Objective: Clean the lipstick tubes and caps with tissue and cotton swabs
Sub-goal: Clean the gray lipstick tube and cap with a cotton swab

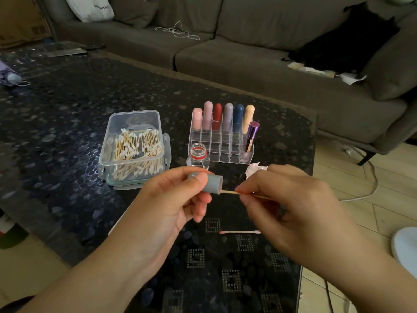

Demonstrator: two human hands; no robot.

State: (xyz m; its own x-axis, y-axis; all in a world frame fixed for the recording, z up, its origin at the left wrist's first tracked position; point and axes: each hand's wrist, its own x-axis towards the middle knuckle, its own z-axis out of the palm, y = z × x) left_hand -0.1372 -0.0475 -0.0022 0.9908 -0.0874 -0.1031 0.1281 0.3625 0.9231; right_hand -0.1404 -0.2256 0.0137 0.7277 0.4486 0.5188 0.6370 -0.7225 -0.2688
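- Hands first: I see my left hand up over the dark table, and its grip is pinching a grey lipstick cap between thumb and fingers.
- The cap lies on its side, with its open end pointing to the right.
- My right hand is just beside it, and its grip is pressed together on a thin wooden cotton swab.
- The tip of the swab goes into the open end of the cap, so I cannot see the cotton on that end.
- A used cotton swab with pink ends lies flat on the table, under my hands.
- A clear box of cotton swabs sits on the table to the left, with no lid on top.
- A small open bottle with a red ring at its neck stands between the box and a clear lipstick rack.
- Six lipstick tubes stand in the back row of the rack: pink, light pink, red, light purple, blue and cream.
- A purple tube leans in a slot at the right end of the rack.
- A crumpled tissue lies near the rack, partly hidden by my right hand.
- A grey sofa is behind the table.
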